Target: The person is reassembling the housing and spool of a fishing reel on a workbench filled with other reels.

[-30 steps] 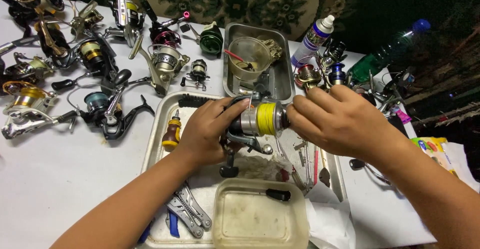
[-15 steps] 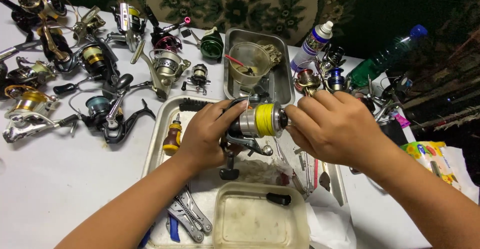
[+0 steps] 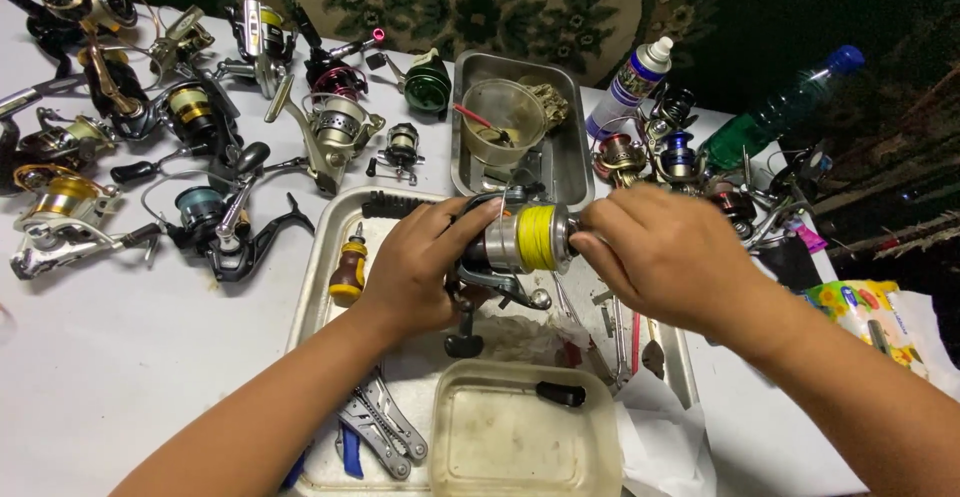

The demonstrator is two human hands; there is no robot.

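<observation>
packaging sits at the edges: a white spray can with a blue-purple label [image 3: 632, 82] stands behind the work, a green plastic bottle with a blue cap [image 3: 785, 112] lies to the right, and a yellow-green printed packet [image 3: 862, 309] lies at the right edge. two metal trays are present, a large one [image 3: 312, 297] under the hands and a small one [image 3: 567, 152] holding a clear cup. roughly ten spare reels [image 3: 205, 217] crowd the white table on the left. the left hand [image 3: 420, 267] grips the body of a silver spinning reel with yellow line [image 3: 520, 242] above the large tray; the right hand [image 3: 665, 257] closes around its spool end. a clear plastic tub [image 3: 525, 442] sits below, pliers beside it.
</observation>
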